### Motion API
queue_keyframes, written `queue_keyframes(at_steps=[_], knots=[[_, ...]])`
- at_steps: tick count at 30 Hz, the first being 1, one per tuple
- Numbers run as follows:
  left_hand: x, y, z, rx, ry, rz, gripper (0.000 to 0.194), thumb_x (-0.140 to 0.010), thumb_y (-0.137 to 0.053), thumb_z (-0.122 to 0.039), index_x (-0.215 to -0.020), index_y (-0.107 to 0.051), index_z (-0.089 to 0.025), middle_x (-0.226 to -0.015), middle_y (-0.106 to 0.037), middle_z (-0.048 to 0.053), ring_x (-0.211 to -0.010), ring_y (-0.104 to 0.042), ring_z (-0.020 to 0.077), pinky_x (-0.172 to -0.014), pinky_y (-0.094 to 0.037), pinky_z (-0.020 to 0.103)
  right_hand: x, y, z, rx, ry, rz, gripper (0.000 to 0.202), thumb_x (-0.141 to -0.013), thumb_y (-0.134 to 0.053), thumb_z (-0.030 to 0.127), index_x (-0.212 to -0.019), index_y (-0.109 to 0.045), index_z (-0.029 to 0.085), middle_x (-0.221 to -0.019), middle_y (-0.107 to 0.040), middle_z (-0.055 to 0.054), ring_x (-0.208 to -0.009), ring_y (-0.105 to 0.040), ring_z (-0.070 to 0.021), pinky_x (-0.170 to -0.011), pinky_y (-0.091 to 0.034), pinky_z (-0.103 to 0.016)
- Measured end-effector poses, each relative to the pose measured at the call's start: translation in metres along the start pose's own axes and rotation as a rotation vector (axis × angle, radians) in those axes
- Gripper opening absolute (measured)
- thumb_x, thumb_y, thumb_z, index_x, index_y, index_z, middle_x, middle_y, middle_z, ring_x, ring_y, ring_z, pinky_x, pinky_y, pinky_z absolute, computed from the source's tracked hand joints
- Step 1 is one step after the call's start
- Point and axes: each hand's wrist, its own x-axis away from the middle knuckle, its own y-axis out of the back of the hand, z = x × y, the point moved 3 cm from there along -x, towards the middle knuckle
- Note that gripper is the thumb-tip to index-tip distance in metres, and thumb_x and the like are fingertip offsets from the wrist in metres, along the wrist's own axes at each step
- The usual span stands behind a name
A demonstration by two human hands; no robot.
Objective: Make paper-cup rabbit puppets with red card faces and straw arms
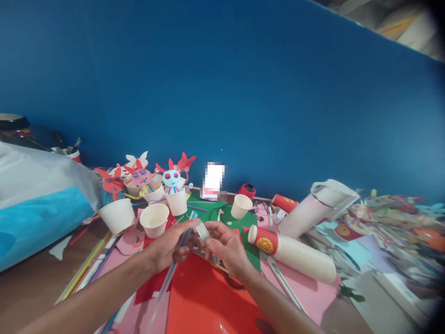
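Observation:
Both hands meet above the red paper (212, 297) in the middle of the table. Between their fingertips is a small whitish roll, which looks like clear tape (200, 232). My left hand (172, 243) is closed, with a thin bluish straw-like stick (170, 274) passing through its fingers and slanting down toward me. The stick's upper end shows light blue near the roll. My right hand (227, 248) pinches the roll from the other side. Just behind the left hand stands a white paper cup (155, 220).
Paper cups with cut-out paper faces, including a light blue one (171, 178), stand back left. A stack of paper cups (299, 255) lies right, near a pale jug (309, 213). A plastic bag (41, 199) is far left; a blue wall (222, 93) rises behind.

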Motion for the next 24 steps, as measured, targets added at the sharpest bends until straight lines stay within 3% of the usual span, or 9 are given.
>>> queue_keyframes(at_steps=[3,7,12,18,24], knots=[[-0.001,0.001,0.001,0.066,0.071,0.063,0.039,-0.074,-0.052,-0.051,-0.07,-0.057,-0.012,-0.061,-0.061,0.003,-0.032,-0.025,0.0004,-0.036,-0.008,0.018,0.001,0.0,0.003,-0.034,-0.019,0.036,0.028,-0.07,-0.064,0.025,-0.097,-0.058,0.018,-0.074,-0.06,0.001,-0.045,-0.052,-0.005,-0.046,-0.04,-0.018],[0.0,-0.001,0.001,0.063,0.138,0.106,0.044,-0.074,-0.049,-0.056,-0.068,-0.055,-0.013,-0.059,-0.061,0.004,-0.031,-0.023,0.001,-0.036,-0.005,0.019,0.002,0.001,0.007,-0.002,-0.047,0.034,0.028,-0.069,-0.063,0.024,-0.096,-0.059,0.017,-0.063,-0.058,0.002,-0.043,-0.047,-0.005,-0.044,-0.037,-0.018],[0.004,-0.003,-0.003,-0.081,-0.049,-0.032,0.044,-0.072,-0.051,-0.059,-0.069,-0.055,-0.015,-0.055,-0.054,-0.002,-0.032,-0.025,0.0013,-0.036,-0.009,0.018,0.0,0.003,0.007,0.08,-0.033,-0.068,0.028,-0.068,-0.063,0.025,-0.095,-0.061,0.016,-0.082,-0.062,-0.003,-0.047,-0.046,-0.0047,-0.044,-0.038,-0.018],[0.002,-0.003,0.001,-0.121,-0.112,-0.027,0.033,-0.071,-0.06,-0.048,-0.069,-0.053,-0.015,-0.041,-0.035,-0.009,-0.033,-0.021,0.0016,-0.036,-0.01,0.016,-0.001,-0.001,0.002,0.148,-0.034,-0.073,0.028,-0.073,-0.058,0.023,-0.1,-0.06,0.017,-0.07,-0.057,0.001,-0.042,-0.044,-0.0034,-0.04,-0.035,-0.016],[-0.002,-0.001,0.006,0.079,0.015,0.021,0.039,-0.074,-0.054,-0.049,-0.073,-0.059,-0.011,-0.059,-0.059,0.0,-0.031,-0.024,-0.0007,-0.034,-0.008,0.017,-0.001,0.005,-0.002,0.12,-0.025,0.02,0.037,-0.07,-0.053,0.014,-0.106,-0.056,0.018,-0.067,-0.056,0.002,-0.045,-0.045,-0.0043,-0.043,-0.035,-0.016]])
